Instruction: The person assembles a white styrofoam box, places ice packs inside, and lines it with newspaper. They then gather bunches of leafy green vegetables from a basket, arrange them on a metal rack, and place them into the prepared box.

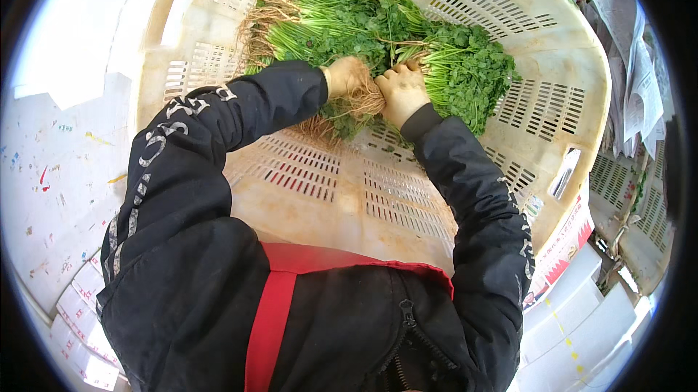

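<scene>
Coriander (pixel 349 18) with green leaves, pale stems and long brown roots lies in a big off-white plastic crate (pixel 305 195). My left hand (pixel 343 77), in a pale yellow glove, is curled by the middle of the pile. Tangled roots (pixel 366 98) spill out across its front. Close beside it, my right hand (pixel 402 89), gloved alike, has its fingers bent around the root end of a right-hand bunch (pixel 463 73), whose leaves point right. The fingertips of both hands are partly hidden among plants.
Slotted walls of the crate rise around the pile. A white, stained surface (pixel 60 174) is at the left, with printed white boxes (pixel 82 326) below it. Newspapers (pixel 627 65) hang at the right, above another slotted crate (pixel 611 174). White foam-like boxes (pixel 578 332) stand lower right.
</scene>
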A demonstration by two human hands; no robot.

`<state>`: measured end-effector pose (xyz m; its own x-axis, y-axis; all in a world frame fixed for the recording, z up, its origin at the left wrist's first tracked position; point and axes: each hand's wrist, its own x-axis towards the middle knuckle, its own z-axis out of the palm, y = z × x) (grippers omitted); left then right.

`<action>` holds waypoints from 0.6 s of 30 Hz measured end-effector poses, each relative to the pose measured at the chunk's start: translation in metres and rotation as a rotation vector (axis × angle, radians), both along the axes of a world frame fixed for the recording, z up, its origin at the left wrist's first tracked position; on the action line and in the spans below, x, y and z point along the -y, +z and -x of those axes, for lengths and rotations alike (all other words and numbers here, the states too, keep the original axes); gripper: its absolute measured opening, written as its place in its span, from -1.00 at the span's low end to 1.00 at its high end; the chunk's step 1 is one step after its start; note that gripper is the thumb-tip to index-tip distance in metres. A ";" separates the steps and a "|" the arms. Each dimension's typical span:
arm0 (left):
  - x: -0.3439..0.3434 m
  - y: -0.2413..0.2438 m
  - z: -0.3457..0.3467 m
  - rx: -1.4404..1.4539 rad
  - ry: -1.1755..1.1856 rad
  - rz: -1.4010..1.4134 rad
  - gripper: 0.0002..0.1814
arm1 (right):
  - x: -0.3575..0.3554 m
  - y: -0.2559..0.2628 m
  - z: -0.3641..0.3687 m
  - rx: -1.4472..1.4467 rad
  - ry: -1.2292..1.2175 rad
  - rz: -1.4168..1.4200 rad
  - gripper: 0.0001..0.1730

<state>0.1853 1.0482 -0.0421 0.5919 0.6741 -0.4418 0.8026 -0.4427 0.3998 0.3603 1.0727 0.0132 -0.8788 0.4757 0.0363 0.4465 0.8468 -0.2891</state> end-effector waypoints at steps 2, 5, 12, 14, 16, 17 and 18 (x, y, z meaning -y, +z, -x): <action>0.015 -0.091 0.018 0.677 0.222 0.010 -0.86 | 0.001 0.005 0.011 -0.023 0.024 0.002 -0.75; 0.015 -0.026 -0.006 0.226 0.416 0.023 -0.85 | 0.003 -0.012 0.012 0.011 -0.061 -0.095 -0.75; -0.045 0.100 0.030 0.729 0.769 0.524 -0.72 | -0.023 0.011 -0.010 -0.077 -0.015 0.021 -0.77; -0.059 0.093 0.048 0.791 0.866 0.135 -0.71 | -0.044 0.025 -0.031 -0.194 0.002 0.067 -0.71; -0.064 0.092 0.044 0.769 0.951 0.043 -0.70 | -0.065 0.024 -0.051 -0.382 -0.173 0.407 -0.68; -0.064 0.092 0.034 0.726 0.953 0.076 -0.71 | -0.069 0.020 -0.060 -0.412 -0.221 0.528 -0.67; -0.063 0.087 0.025 0.716 0.922 0.004 -0.72 | -0.072 0.021 -0.064 -0.453 -0.269 0.652 -0.66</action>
